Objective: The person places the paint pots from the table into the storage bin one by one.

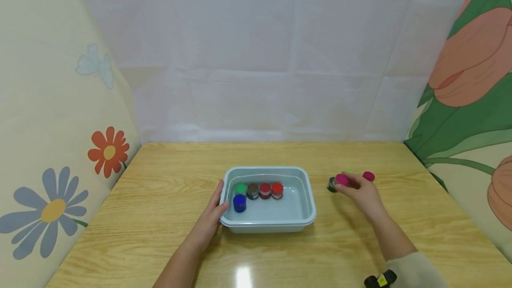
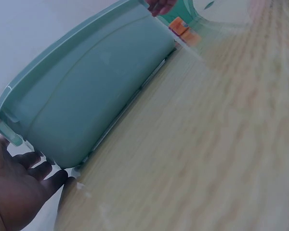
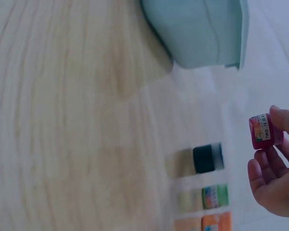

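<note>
A small magenta paint jar (image 3: 261,132) is pinched between the thumb and fingers of my right hand (image 1: 363,194), raised above the table to the right of the tub. My left hand (image 1: 206,226) grips the left rim of the pale blue-green tub (image 1: 267,224), thumb over the edge, fingers along the outside wall. Inside the tub stand a blue jar (image 1: 239,203), a green jar (image 1: 240,189), a brown jar (image 1: 253,191), a dark red jar (image 1: 265,191) and a red jar (image 1: 277,191). Beside my right hand stands a dark green jar (image 3: 207,159).
Near the dark jar, the right wrist view shows a light green jar (image 3: 215,196) and an orange jar (image 3: 216,222) in line on the wooden table (image 1: 160,217). Another magenta-lidded jar (image 1: 369,176) stands behind my right hand. A white sheet (image 1: 256,57) hangs behind the table.
</note>
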A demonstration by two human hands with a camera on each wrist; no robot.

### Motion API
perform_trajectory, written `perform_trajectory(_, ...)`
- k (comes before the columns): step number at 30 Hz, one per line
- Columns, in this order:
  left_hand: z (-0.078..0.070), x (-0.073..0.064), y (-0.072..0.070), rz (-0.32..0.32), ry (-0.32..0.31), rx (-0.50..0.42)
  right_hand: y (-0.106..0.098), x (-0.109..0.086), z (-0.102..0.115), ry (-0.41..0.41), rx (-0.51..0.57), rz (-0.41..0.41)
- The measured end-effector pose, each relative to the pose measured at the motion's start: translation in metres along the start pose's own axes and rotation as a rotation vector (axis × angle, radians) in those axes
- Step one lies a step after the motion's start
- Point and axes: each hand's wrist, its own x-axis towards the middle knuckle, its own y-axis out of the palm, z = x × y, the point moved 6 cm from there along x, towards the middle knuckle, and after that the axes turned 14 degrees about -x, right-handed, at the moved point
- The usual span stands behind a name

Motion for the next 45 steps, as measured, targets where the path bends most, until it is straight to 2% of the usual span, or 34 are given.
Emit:
perform_trajectory(6, 0.001, 0.002, 0.000, -0.001, -0.009, -0.003, 0.002, -0.004, 0.029, -0.077, 0.054, 0.008)
perform_trajectory(11, 0.001, 0.002, 0.000, 0.002, -0.010, -0.004, 0.011, -0.008, 0.052, -0.115, 0.080, 0.046)
perform_trajectory(23, 0.000, -0.001, 0.001, 0.011, -0.010, -0.010, 0.053, -0.011, 0.098, -0.167, 0.161, 0.206)
perform_trajectory(36, 0.001, -0.001, 0.000, -0.004, -0.020, 0.003, 0.108, -0.010, 0.129, -0.226, 0.071, 0.284)
perform_trajectory(39, 0.001, -0.001, 0.000, -0.005, -0.018, 0.003, 0.116, -0.008, 0.134, -0.264, 0.039, 0.291)
perform_trajectory(45, 0.001, -0.001, 0.000, -0.006, -0.007, -0.001, 0.130, -0.005, 0.141, -0.290, -0.011, 0.312)
